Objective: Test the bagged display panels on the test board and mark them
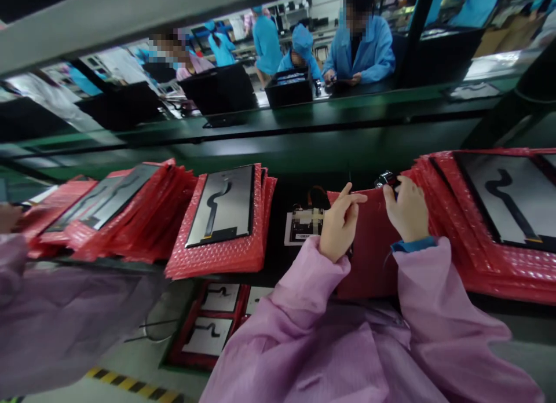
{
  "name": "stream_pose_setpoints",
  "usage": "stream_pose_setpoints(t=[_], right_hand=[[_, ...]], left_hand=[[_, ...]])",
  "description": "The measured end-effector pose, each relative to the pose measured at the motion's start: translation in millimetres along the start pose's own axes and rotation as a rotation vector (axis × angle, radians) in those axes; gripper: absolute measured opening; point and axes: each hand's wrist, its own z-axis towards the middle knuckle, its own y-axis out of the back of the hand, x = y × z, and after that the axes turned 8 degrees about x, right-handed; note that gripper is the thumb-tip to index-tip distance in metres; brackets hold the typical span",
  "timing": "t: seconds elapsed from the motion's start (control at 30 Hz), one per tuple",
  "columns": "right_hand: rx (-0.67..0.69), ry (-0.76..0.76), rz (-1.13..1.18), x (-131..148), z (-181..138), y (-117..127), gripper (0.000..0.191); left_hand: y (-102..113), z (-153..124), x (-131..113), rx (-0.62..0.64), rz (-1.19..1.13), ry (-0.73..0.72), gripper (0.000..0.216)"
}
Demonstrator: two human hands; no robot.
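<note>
My left hand (341, 223) rests on the left part of a red bubble-wrap bag (371, 246) lying flat in front of me, with the forefinger stretched along the bag's top edge and the other fingers curled. My right hand (407, 209) is closed at the bag's top right corner, fingers pinched by a small dark and silver object (386, 179). I cannot make out whether they grip the object or the bag. Both arms wear pink sleeves.
A stack of red bags topped by a grey panel (226, 209) lies to the left, with more stacks (113, 215) beyond. Another stack with a panel (504, 200) lies right. A small white part (304, 224) sits behind the bag. People in blue coats (362, 44) work opposite. Another person's pink sleeve (65, 316) is at left.
</note>
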Motion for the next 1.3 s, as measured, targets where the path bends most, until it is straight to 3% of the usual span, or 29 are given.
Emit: stream_pose_setpoints(t=[0.07,0.13,0.27,0.4,0.53,0.6,0.7,1.03,1.3], right_hand=[[0.074,0.13,0.352,8.9,26.3,-10.6,0.057],[0.18,0.162,0.597,19.7,51.0,-24.7,0.063],[0.304,0.209,0.758,33.2,74.1,-52.0,0.057],[0.302,0.214,0.899,32.1,74.7,-66.2,0.055],[0.273,0.186,0.984,30.6,75.1,-70.8,0.051],[0.258,0.171,1.014,31.5,75.0,-71.6,0.049],[0.24,0.156,1.038,33.6,72.9,-71.0,0.047],[0.24,0.15,1.022,39.8,63.9,-62.6,0.049],[0.244,0.146,1.006,41.8,61.1,-59.3,0.05]], left_hand=[[-5.1,0.9,0.7,0.009,0.001,-0.012,0.025],[-10.0,2.9,1.3,0.013,0.005,-0.021,0.026],[-14.1,5.8,-3.7,0.013,0.014,-0.05,0.026],[0.2,-15.2,-5.7,-0.082,0.113,-0.088,0.024],[23.6,-69.4,24.5,-0.129,0.535,0.058,0.024],[30.3,-95.7,46.5,-0.1,0.774,0.174,0.024],[31.8,-118.1,69.6,-0.037,0.946,0.277,0.03],[28.7,-117.2,68.1,0.095,1.109,0.304,0.042],[28.2,-114.7,68.8,0.08,1.16,0.309,0.04]])
